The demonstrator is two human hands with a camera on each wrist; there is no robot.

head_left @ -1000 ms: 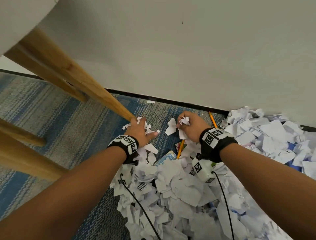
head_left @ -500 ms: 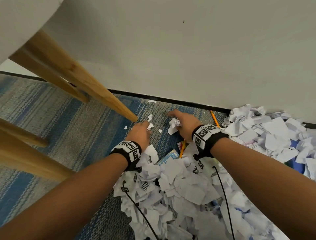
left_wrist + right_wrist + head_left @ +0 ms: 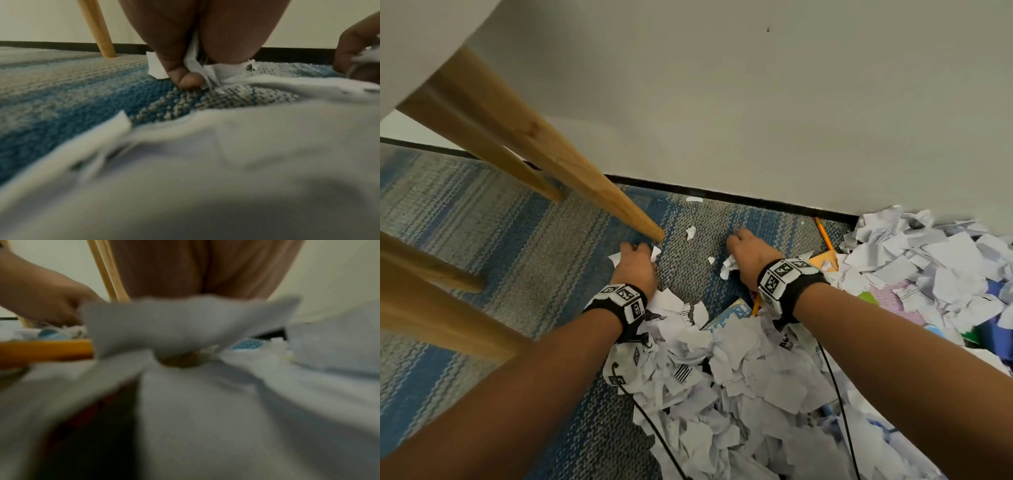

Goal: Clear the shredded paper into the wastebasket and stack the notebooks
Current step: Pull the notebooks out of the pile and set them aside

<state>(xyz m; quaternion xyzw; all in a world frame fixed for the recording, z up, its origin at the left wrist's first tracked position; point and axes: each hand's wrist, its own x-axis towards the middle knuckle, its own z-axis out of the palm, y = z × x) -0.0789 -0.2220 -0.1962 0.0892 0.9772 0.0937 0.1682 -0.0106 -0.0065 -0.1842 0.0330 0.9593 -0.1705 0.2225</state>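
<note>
Two hands work low on the carpet (image 3: 524, 260): the left hand (image 3: 637, 264) clutches paper scraps beside a wooden leg (image 3: 571, 171), and the right hand (image 3: 750, 260) curls around scraps ahead of the shredded paper (image 3: 739, 377) heap. A notebook (image 3: 732, 313) corner pokes from that heap.

Left wrist view: thumb and fingers (image 3: 185, 76) pinch white scraps against the carpet.

Right wrist view: blurred paper (image 3: 185, 324) bunched under the palm.

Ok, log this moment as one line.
left hand: grips white torn paper scraps | right hand: grips scraps | surface: blue-grey carpet | wastebasket: unseen
</note>
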